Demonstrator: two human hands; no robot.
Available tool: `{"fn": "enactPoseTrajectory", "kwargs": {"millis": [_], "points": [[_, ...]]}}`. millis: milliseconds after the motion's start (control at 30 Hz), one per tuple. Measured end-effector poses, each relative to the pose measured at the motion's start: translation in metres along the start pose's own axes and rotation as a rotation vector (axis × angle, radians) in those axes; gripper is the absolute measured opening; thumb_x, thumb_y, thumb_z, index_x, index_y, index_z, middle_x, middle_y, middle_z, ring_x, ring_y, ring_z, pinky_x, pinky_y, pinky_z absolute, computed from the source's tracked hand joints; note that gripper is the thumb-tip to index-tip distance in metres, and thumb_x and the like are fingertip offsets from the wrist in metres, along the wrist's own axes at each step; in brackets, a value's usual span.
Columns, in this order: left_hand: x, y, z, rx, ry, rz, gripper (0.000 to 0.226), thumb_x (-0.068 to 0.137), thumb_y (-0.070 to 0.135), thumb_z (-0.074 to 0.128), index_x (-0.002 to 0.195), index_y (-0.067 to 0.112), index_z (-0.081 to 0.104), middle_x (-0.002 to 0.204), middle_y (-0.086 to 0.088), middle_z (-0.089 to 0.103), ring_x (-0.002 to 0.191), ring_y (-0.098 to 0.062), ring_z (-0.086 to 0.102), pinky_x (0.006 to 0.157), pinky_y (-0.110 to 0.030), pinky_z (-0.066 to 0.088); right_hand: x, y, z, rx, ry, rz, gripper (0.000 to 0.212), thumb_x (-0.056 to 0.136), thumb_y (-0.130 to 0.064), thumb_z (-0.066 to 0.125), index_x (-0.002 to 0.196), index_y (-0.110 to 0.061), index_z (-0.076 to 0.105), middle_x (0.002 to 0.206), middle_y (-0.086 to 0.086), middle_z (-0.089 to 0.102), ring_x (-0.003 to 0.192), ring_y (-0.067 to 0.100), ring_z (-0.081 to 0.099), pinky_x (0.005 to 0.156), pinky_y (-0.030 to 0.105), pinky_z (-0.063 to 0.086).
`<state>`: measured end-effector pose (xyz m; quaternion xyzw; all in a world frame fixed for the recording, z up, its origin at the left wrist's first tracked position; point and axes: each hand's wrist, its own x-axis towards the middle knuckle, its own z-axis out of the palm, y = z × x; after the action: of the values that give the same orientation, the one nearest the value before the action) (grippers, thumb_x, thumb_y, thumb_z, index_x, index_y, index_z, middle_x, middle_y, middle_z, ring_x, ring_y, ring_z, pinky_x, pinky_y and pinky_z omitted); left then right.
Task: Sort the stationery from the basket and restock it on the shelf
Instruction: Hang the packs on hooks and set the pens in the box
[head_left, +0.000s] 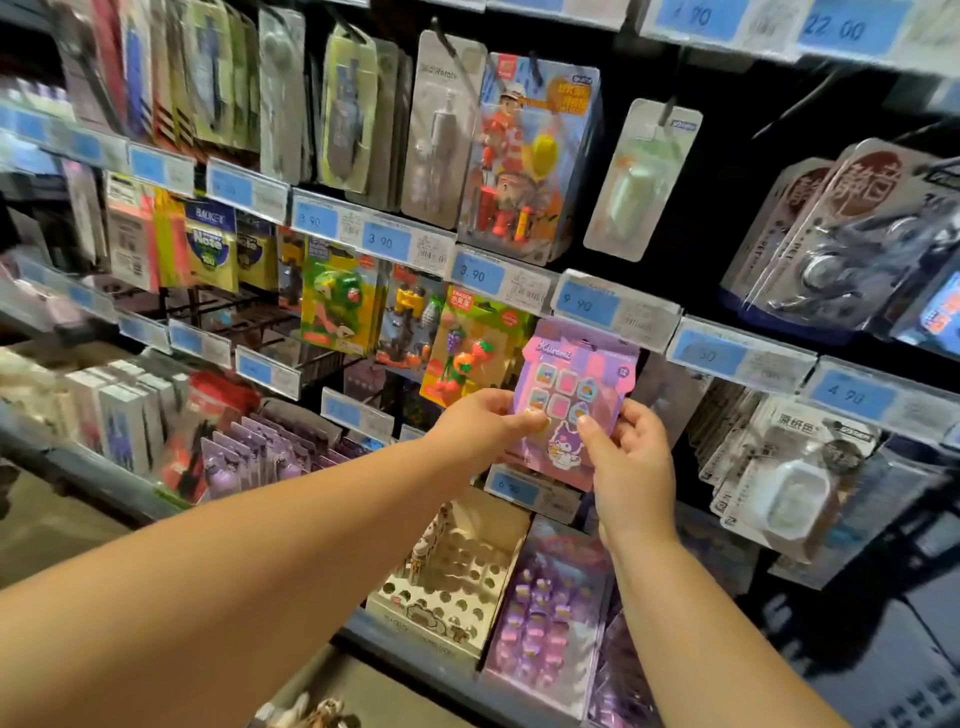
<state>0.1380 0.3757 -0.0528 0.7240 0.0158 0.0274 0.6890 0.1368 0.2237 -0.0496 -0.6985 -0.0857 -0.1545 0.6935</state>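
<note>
A pink and purple Kuromi eraser pack (569, 384) is held upright against the shelf, its top just under the 9.90 price tag (587, 304). My left hand (483, 426) pinches its lower left edge, thumb on the front. My right hand (631, 457) grips the lower right edge, thumb across the cartoon figure. The pack's hang hole sits near a peg I cannot make out. The basket is out of view.
Hanging packs fill the shelf: a fruit eraser pack (467, 353) just left of the held pack, a firefighter toy pack (524, 156) above. Below sit a cardboard display box with holes (457, 577) and a purple pack tray (545, 608). Price rails jut out from each shelf level.
</note>
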Motion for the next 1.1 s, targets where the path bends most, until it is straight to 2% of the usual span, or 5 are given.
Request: {"fn": "enactPoseTrajectory", "kwargs": {"millis": [233, 367, 567, 933, 1100], "points": [[0.005, 0.006, 0.014, 0.051, 0.143, 0.039, 0.024, 0.088, 0.035, 0.071, 0.106, 0.02, 0.065, 0.103, 0.002, 0.072, 0.092, -0.015, 0.068, 0.071, -0.023, 0.054, 0.011, 0.003, -0.002, -0.006, 0.034, 0.022, 0.023, 0.093, -0.016, 0.063, 0.104, -0.034, 0.054, 0.101, -0.006, 0.069, 0.093, 0.013, 0.069, 0.083, 0.039, 0.057], [0.01, 0.005, 0.02, 0.098, 0.213, 0.044, 0.032, 0.087, 0.038, 0.072, 0.107, 0.018, 0.057, 0.102, -0.001, 0.067, 0.078, -0.012, 0.061, 0.053, -0.015, 0.045, 0.019, 0.006, -0.003, -0.038, 0.07, 0.032, 0.035, 0.092, -0.02, 0.065, 0.125, -0.018, 0.054, 0.113, 0.001, 0.065, 0.093, 0.01, 0.064, 0.078, 0.026, 0.053], [0.015, 0.007, 0.027, 0.359, 0.346, 0.111, 0.038, 0.087, 0.046, 0.068, 0.107, 0.018, 0.051, 0.091, 0.005, 0.058, 0.072, -0.008, 0.055, 0.061, -0.026, 0.044, 0.03, 0.012, -0.003, -0.164, 0.195, 0.046, 0.035, 0.085, -0.031, 0.073, 0.106, -0.016, 0.049, 0.086, -0.008, 0.054, 0.069, 0.001, 0.051, 0.058, 0.016, 0.038], [-0.001, -0.021, 0.02, 0.543, 0.357, 0.163, 0.045, 0.095, 0.03, 0.061, 0.138, 0.02, 0.05, 0.129, 0.0, 0.06, 0.112, -0.021, 0.059, 0.09, -0.037, 0.05, 0.021, 0.027, 0.006, -0.442, 0.263, -0.023, 0.031, 0.082, -0.04, 0.073, 0.093, -0.023, 0.05, 0.091, -0.004, 0.054, 0.082, 0.015, 0.051, 0.068, 0.025, 0.035], [-0.033, -0.07, -0.013, 0.632, 0.281, 0.228, 0.032, 0.094, 0.021, 0.063, 0.125, 0.02, 0.058, 0.106, 0.005, 0.057, 0.101, -0.013, 0.054, 0.08, -0.019, 0.039, -0.005, 0.038, 0.026, -0.538, 0.121, -0.229, 0.021, 0.087, -0.028, 0.066, 0.083, -0.019, 0.048, 0.084, -0.004, 0.047, 0.07, 0.006, 0.041, 0.063, 0.024, 0.032]]}}
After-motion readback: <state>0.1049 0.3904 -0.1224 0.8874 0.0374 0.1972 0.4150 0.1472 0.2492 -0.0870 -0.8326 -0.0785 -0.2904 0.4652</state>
